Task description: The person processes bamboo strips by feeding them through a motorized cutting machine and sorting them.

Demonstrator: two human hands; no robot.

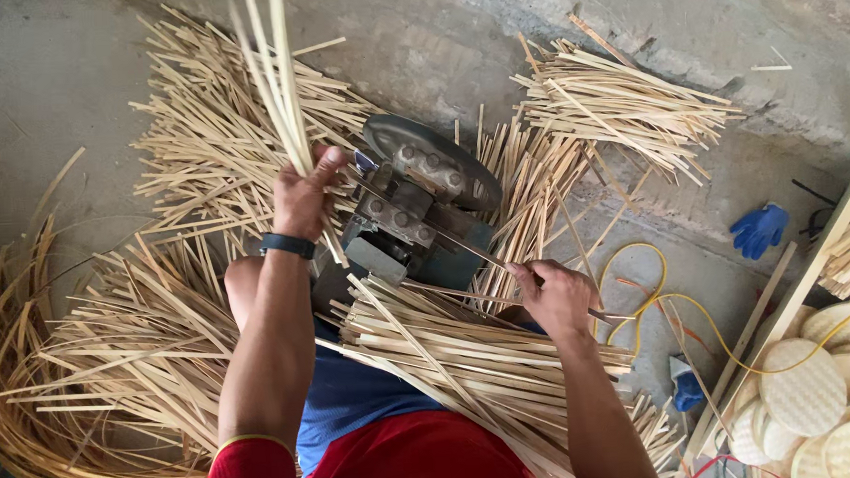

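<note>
Bamboo strips (275, 83) upright, gripped in raised left hand (301, 198), right hand (558, 295) pinching thin strip (463, 245) angled into splitting machine (414, 206)

Red sleeves w/ yellow trim, blue shorts, dark wristband (287, 245) on left.

- Left arm: bare forearm extends up and away from the body, elbow bent, upper arm in a red sleeve with a yellow hem.
- Left wrist: carries a dark band (287, 244).
- Left hand (301, 198): raised, back of the hand toward the camera, fingers curled closed in a fist grip, thumb pointing upward along the front.
- Right arm: bare forearm runs from the lower right up toward the centre, elbow low.
- Right hand (558, 298): palm down, held lower than the left, fingers pinched together at the tips and pointing left.
- Spacing: the two hands are well apart, the left higher.
</note>
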